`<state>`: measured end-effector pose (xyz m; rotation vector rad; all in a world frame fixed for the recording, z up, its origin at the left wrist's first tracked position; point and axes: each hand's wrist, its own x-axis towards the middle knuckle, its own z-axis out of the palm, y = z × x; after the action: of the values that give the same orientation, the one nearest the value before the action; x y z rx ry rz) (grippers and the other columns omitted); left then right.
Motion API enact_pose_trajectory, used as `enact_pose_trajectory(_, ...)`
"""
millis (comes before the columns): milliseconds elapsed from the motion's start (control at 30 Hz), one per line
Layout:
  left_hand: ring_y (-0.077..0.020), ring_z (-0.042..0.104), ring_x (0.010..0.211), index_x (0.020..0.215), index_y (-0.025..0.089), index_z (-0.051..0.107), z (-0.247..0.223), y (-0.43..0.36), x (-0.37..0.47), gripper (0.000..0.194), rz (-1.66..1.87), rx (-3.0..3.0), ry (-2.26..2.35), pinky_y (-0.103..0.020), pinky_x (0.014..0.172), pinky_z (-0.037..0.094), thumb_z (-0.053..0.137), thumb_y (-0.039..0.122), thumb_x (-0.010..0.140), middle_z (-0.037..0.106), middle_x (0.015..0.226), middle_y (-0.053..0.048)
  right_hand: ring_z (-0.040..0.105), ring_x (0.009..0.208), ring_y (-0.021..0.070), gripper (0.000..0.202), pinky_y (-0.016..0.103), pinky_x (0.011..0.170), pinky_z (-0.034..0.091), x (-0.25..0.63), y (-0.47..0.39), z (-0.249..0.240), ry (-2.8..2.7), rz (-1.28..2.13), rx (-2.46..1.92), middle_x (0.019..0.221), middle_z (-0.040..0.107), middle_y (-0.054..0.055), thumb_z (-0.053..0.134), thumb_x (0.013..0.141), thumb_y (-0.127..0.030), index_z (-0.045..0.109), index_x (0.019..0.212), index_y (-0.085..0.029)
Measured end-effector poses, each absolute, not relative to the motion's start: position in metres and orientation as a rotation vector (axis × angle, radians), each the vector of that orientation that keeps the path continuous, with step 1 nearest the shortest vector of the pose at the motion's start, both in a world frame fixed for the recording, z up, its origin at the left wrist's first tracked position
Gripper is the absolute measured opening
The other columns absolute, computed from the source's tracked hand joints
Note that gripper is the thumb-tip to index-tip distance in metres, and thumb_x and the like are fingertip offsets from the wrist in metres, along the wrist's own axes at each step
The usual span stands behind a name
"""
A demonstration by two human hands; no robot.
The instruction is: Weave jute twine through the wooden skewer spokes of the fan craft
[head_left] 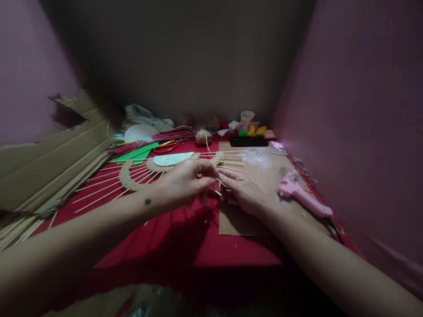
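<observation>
A fan-shaped frame of thin wooden sticks (99, 196), with bands of twine (127, 176) woven across them, spreads over the red table. A pale blue half-round piece (173, 159) sits at its middle. My left hand (194, 178) is closed in a pinch over the right side of the frame; what lies between its fingertips is too small to make out. Close against it, my right hand (243, 189) grips the stick ends, its fingers curled around them. Both hands partly hide the sticks there. Beyond them, a ball of twine (203, 137) trails a strand toward the frame.
A pink glue gun (304, 196) lies on a cardboard sheet (238, 224) at right, near a black phone (249, 141). Scissors (167, 145) and green sheets (139, 152) are behind the frame. A white cup (247, 117) stands at the back; folded cardboard (49, 163) leans left.
</observation>
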<state>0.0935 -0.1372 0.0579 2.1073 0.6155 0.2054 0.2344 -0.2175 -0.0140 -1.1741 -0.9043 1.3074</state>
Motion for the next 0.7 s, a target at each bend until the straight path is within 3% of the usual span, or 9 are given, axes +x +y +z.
enact_pose_trajectory(100, -0.0123, 0.055, 0.069, 0.089, 0.014, 0.062, 0.063, -0.113, 0.098, 0.016, 0.429, 2.639, 0.661, -0.023, 0.06, 0.041, 0.056, 0.023, 0.077, 0.064, 0.081, -0.004, 0.038, 0.049, 0.0048, 0.037, 0.019, 0.04, 0.026, 0.235, -0.217, -0.015, -0.962, 1.221, -1.264, 0.091, 0.061, 0.003, 0.052, 0.088, -0.034, 0.055, 0.125, -0.028)
enact_pose_trajectory(200, -0.0129, 0.054, 0.071, 0.097, 0.016, 0.062, 0.058, -0.086, 0.106, 0.024, 0.07, 2.796, 0.498, -0.022, 0.06, 0.038, 0.058, 0.026, 0.075, 0.063, 0.083, -0.003, 0.039, 0.05, 0.0048, 0.038, 0.021, 0.044, 0.032, 0.233, -0.219, -0.012, -1.046, 1.158, -1.316, 0.099, 0.061, 0.003, 0.05, 0.089, -0.033, 0.052, 0.127, -0.028)
enact_pose_trajectory(300, -0.013, 0.052, 0.071, 0.097, 0.017, 0.06, 0.043, -0.072, 0.115, 0.024, 0.059, 2.887, 0.39, -0.022, 0.06, 0.035, 0.058, 0.027, 0.076, 0.06, 0.083, -0.002, 0.041, 0.052, 0.0054, 0.035, 0.022, 0.049, 0.035, 0.231, -0.22, -0.009, -1.098, 1.1, -1.347, 0.097, 0.061, 0.002, 0.047, 0.09, -0.031, 0.049, 0.125, -0.025)
enact_pose_trajectory(500, -0.0127, 0.048, 0.071, 0.094, 0.019, 0.055, 0.02, -0.066, 0.12, 0.016, 0.303, 3.042, 0.211, -0.022, 0.06, 0.033, 0.053, 0.029, 0.083, 0.054, 0.085, -0.002, 0.041, 0.053, 0.0079, 0.015, 0.023, 0.053, 0.036, 0.229, -0.22, -0.008, -1.115, 1.021, -1.379, 0.069, 0.05, -0.004, 0.046, 0.09, -0.031, 0.05, 0.102, -0.022)
enact_pose_trajectory(700, -0.0123, 0.047, 0.073, 0.084, 0.02, 0.063, 0.017, -0.064, 0.123, 0.015, 0.331, 3.044, 0.051, -0.023, 0.06, 0.032, 0.051, 0.029, 0.086, 0.053, 0.088, -0.003, 0.042, 0.052, 0.0093, 0.011, 0.024, 0.053, 0.037, 0.23, -0.221, -0.008, -1.106, 0.974, -1.407, 0.059, 0.044, -0.006, 0.045, 0.089, -0.031, 0.048, 0.093, -0.021)
